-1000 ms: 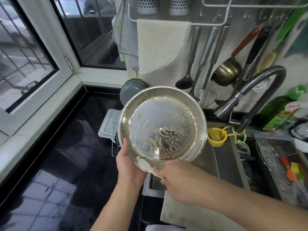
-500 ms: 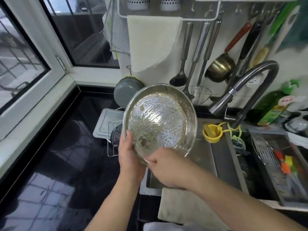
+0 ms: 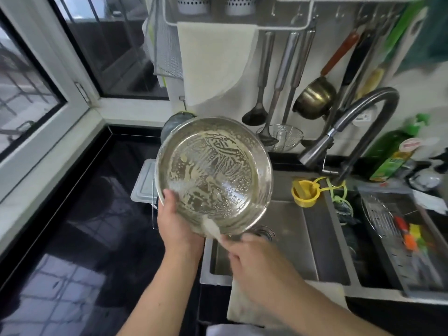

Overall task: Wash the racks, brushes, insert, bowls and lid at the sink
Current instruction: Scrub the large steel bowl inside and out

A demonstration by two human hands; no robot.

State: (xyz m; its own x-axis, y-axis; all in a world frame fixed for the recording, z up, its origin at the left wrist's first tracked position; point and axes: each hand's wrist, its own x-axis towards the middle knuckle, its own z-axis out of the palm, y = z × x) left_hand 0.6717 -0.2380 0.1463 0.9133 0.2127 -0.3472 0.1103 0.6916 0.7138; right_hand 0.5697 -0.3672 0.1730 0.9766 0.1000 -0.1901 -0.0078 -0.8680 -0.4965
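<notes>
A wide steel bowl (image 3: pixel 214 175) streaked with soapy foam is tilted up toward me over the sink's left edge. My left hand (image 3: pixel 175 221) grips its lower left rim, thumb inside. My right hand (image 3: pixel 252 258) pinches a white cloth (image 3: pixel 212 230) that rubs the bowl's lower inside wall. A wire rack (image 3: pixel 381 217) and bright brushes (image 3: pixel 412 236) lie in a tray to the right. A grey lid (image 3: pixel 169 124) leans against the wall behind the bowl.
The sink basin (image 3: pixel 291 238) lies below the bowl, with the faucet (image 3: pixel 339 137) arching over it. A yellow strainer (image 3: pixel 304 192) sits on its ledge. Ladles and a small pot (image 3: pixel 312 98) hang on the wall. Black countertop (image 3: pixel 84 226) spreads to the left.
The bowl has tipped more openly toward me and shifted slightly right. My right hand has dragged the cloth from inside the bowl down to its lower rim.
</notes>
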